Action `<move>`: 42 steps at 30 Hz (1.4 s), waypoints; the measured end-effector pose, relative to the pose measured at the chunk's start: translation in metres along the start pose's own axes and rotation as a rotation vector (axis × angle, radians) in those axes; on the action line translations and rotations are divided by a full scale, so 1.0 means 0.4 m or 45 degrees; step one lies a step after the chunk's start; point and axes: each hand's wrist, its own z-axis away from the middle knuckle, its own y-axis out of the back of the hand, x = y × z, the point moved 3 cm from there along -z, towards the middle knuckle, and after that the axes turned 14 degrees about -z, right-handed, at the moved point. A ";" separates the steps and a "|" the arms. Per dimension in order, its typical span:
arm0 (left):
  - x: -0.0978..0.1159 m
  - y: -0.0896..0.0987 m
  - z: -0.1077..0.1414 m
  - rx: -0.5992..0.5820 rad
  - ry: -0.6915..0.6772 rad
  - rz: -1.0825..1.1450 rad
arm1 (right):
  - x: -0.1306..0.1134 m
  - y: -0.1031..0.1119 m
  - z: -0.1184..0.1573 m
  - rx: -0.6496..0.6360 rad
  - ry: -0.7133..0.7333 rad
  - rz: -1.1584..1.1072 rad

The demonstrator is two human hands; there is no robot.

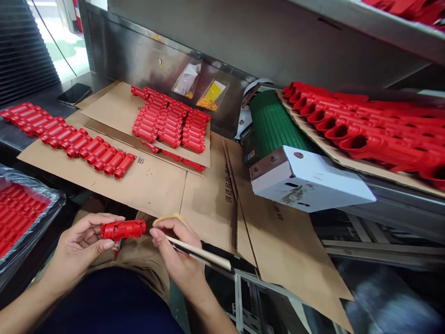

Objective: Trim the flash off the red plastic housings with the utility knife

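My left hand (83, 241) is closed around a red plastic tubular housing (123, 229), held sideways over my lap between thumb and fingers. Slots and ridges run along its side. Just right of it, my right hand (179, 250) pinches a slim pale stick (200, 253), whose far end points down to the right. A thin yellow ring (170, 216) shows at the index finger of that hand; how it is held is partly hidden. The right fingertips are close to the housing's end but apart from it.
A row of red housings (102, 155) lies on cardboard (156, 185), with stacked red pieces (167, 118) behind. Bags with yellow rings (209, 95) lean at the back. A lined bin (57, 199) holds more at left. A white metal bracket (306, 181) juts out at right.
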 end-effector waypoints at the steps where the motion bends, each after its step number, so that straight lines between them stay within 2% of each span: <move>1: 0.003 -0.002 0.004 0.013 0.006 -0.014 | -0.014 -0.001 0.002 -0.034 0.152 0.030; 4: 0.010 -0.010 0.013 0.013 0.011 -0.019 | -0.042 -0.019 0.010 -0.237 0.500 -0.046; 6: 0.013 -0.015 0.015 -0.011 -0.004 0.018 | -0.044 -0.035 0.013 -0.310 0.591 -0.115; 9: 0.012 -0.026 0.010 -0.131 0.042 0.190 | -0.029 -0.061 0.009 -0.297 0.599 -0.208; 14: -0.014 -0.049 -0.009 -0.375 0.413 0.509 | 0.008 -0.091 0.003 -0.274 0.517 -0.425; 17: -0.024 -0.055 -0.014 -0.451 0.526 0.538 | 0.020 -0.084 0.006 -0.221 0.467 -0.428; 19: -0.024 -0.049 -0.016 -0.396 0.526 0.518 | 0.019 -0.074 0.013 -0.204 0.498 -0.363; 22: -0.016 -0.034 -0.019 -0.261 0.425 0.500 | 0.008 -0.067 0.026 -0.267 0.644 -0.268; 25: -0.008 -0.028 -0.022 -0.231 0.330 0.484 | 0.002 -0.071 0.033 -0.338 0.732 -0.217; 36: 0.000 -0.037 -0.024 -0.206 0.281 0.408 | 0.014 -0.085 0.024 -0.371 0.754 -0.226; 38: -0.003 -0.034 -0.022 -0.191 0.279 0.401 | 0.013 -0.084 0.021 -0.377 0.712 -0.240; 42: -0.010 -0.033 -0.024 -0.181 0.320 0.379 | 0.008 -0.085 0.019 -0.501 0.687 -0.112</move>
